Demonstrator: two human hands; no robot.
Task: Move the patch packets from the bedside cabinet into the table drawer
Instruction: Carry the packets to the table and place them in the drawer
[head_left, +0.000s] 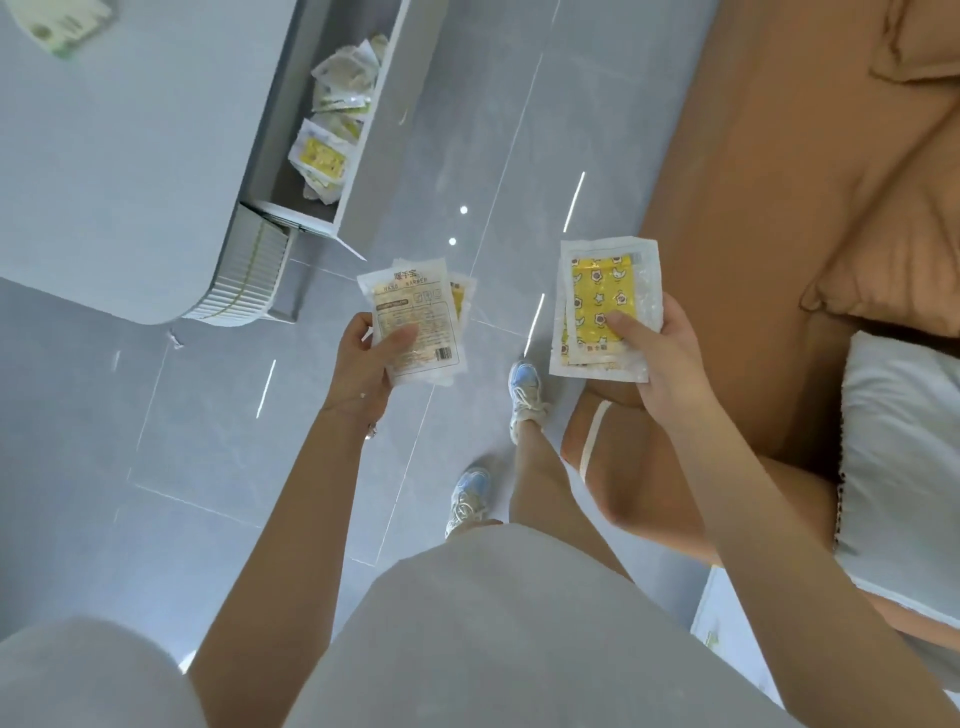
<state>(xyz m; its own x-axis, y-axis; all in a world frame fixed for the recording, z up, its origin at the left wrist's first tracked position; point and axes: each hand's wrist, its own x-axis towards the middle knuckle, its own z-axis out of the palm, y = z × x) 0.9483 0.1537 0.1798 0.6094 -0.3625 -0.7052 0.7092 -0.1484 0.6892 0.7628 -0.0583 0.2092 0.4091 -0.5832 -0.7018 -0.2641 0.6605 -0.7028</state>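
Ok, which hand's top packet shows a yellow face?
The yellow packet in the right hand, patterned front up. The white packet in the left hand shows printed text.

Head camera, one wide-angle view: set above left hand (363, 364) and right hand (662, 358), near both, facing steeply down; drawer (371, 174) beyond left hand, floor (208, 415) beneath.

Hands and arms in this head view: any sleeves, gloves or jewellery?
Left hand and right hand are ungloved, with no sleeves in view. A thin band with a small shiny piece seems to circle the left wrist.
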